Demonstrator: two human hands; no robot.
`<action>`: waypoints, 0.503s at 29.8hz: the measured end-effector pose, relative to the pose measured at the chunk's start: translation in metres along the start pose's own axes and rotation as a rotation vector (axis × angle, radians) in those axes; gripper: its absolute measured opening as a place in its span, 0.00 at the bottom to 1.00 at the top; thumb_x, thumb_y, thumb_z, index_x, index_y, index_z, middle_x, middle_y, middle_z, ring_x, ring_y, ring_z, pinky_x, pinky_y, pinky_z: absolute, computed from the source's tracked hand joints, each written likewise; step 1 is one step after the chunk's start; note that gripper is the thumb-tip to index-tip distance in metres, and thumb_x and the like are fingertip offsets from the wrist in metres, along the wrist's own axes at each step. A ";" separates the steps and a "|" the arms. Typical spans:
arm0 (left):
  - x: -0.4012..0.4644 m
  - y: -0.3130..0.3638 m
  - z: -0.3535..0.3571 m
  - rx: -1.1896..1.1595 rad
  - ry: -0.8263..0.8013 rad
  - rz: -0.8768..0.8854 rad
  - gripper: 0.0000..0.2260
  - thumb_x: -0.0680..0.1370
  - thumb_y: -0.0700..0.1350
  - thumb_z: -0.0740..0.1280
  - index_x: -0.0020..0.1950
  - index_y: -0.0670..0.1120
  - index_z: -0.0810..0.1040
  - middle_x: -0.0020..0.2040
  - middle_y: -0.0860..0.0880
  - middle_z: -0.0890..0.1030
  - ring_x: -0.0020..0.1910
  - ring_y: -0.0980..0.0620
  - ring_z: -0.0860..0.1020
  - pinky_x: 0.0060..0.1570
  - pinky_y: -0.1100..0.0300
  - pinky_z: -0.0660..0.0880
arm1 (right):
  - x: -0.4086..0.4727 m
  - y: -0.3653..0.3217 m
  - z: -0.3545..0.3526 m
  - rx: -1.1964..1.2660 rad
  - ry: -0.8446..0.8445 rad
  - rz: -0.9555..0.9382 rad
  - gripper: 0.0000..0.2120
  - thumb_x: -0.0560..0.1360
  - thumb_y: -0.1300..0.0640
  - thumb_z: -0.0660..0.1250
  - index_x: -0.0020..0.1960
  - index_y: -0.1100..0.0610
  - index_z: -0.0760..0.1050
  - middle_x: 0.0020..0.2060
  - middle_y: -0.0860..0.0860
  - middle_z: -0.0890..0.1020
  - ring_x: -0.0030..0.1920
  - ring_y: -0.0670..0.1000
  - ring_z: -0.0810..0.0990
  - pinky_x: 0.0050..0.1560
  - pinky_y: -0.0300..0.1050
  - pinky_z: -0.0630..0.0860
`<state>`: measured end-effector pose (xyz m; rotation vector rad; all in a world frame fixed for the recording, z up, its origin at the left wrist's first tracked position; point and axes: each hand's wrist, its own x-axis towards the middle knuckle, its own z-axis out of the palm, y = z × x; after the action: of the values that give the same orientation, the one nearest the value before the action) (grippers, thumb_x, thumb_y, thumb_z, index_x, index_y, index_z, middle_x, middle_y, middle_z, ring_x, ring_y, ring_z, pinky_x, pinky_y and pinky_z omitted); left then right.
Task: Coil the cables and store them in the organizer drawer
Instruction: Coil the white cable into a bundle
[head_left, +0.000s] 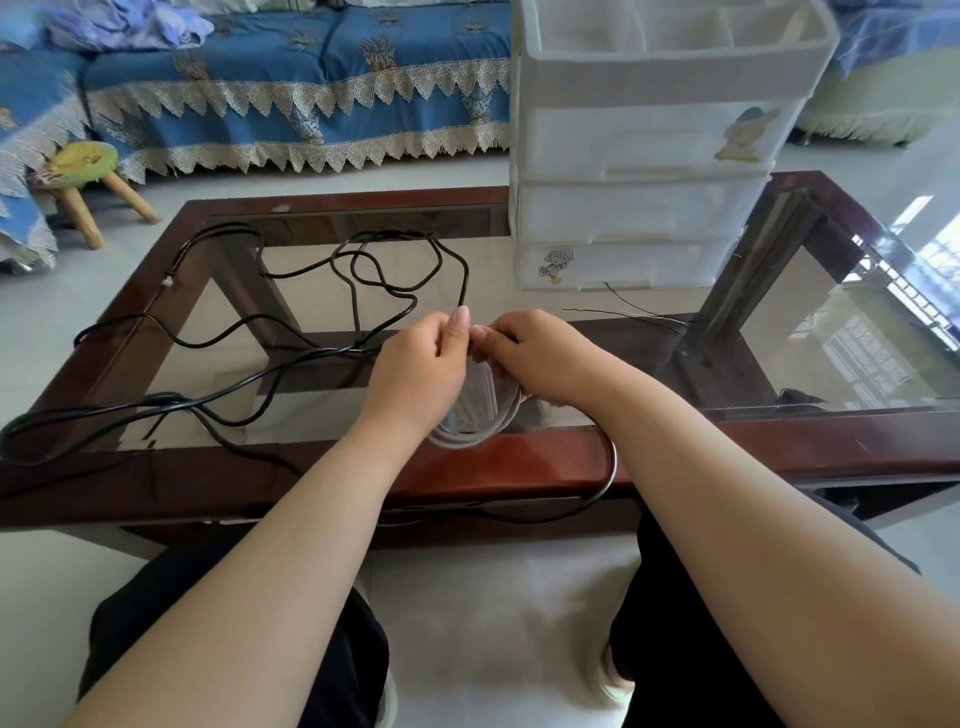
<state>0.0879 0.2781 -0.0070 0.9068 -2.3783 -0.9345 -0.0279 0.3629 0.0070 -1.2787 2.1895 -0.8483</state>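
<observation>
At the centre of the frame I see my left hand (423, 364) and my right hand (535, 358) close together, both with fingers curled around a grey cable (467, 434) wound in a coil, which hangs below them over the near edge of the table (779, 447). A black cable (218, 332) lies loose across the left part of the glass. The white organizer (639, 208) stands at upper right, its drawers closed.

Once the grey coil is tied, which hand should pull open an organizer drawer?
Probably the right hand. The organizer stands on the right part of the table, nearer that hand. The left hand could keep its grip on the grey coil. All three drawers look closed.
</observation>
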 end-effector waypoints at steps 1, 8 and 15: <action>0.001 0.000 0.001 -0.009 -0.007 0.014 0.20 0.83 0.54 0.52 0.50 0.44 0.78 0.35 0.48 0.77 0.35 0.56 0.74 0.33 0.59 0.67 | 0.000 0.000 -0.001 -0.013 0.012 0.003 0.18 0.81 0.46 0.56 0.43 0.57 0.76 0.29 0.48 0.76 0.24 0.42 0.73 0.23 0.33 0.67; 0.017 -0.006 -0.009 -0.590 -0.383 -0.331 0.22 0.83 0.57 0.53 0.48 0.41 0.76 0.29 0.51 0.65 0.26 0.54 0.66 0.33 0.58 0.69 | 0.004 0.007 0.002 -0.048 0.121 0.010 0.19 0.81 0.47 0.55 0.48 0.60 0.76 0.35 0.54 0.79 0.35 0.54 0.77 0.34 0.45 0.70; 0.013 0.004 -0.011 -0.937 -0.564 -0.352 0.14 0.84 0.49 0.53 0.42 0.44 0.68 0.27 0.51 0.66 0.24 0.54 0.71 0.36 0.57 0.80 | 0.005 0.015 -0.019 -0.053 0.126 -0.028 0.18 0.80 0.45 0.56 0.41 0.55 0.76 0.30 0.48 0.78 0.32 0.48 0.78 0.36 0.43 0.72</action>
<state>0.0836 0.2661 0.0058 0.7129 -1.7558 -2.4061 -0.0515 0.3691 0.0091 -1.3159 2.3108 -0.9097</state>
